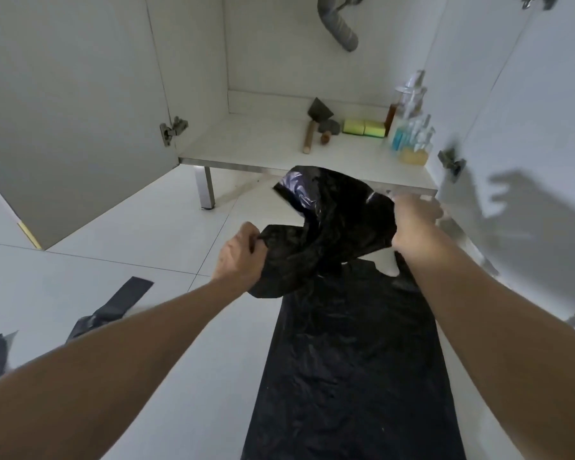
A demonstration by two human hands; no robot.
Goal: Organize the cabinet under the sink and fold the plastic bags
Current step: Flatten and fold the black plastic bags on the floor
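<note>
I am low before the open cabinet under the sink, both its white doors swung wide, on a floor of large pale tiles. A grey corrugated drain pipe hangs from above. The cabinet's white shelf stands on a metal leg. A black plastic bag lies spread flat on the tiles in front of me, handles pointing toward the cabinet. Above it I hold a second, crumpled black bag in the air: my left hand is pinched on its near left edge, my right hand closed on its right side, the two hands apart with the bag stretched between them. Folded dark bag strips lie on the floor to my left. At the shelf's right end stand blurred spray and pump bottles; no label on them can be read. Beside them sit two yellow sponges and, further left, a wooden-handled brush.
</note>
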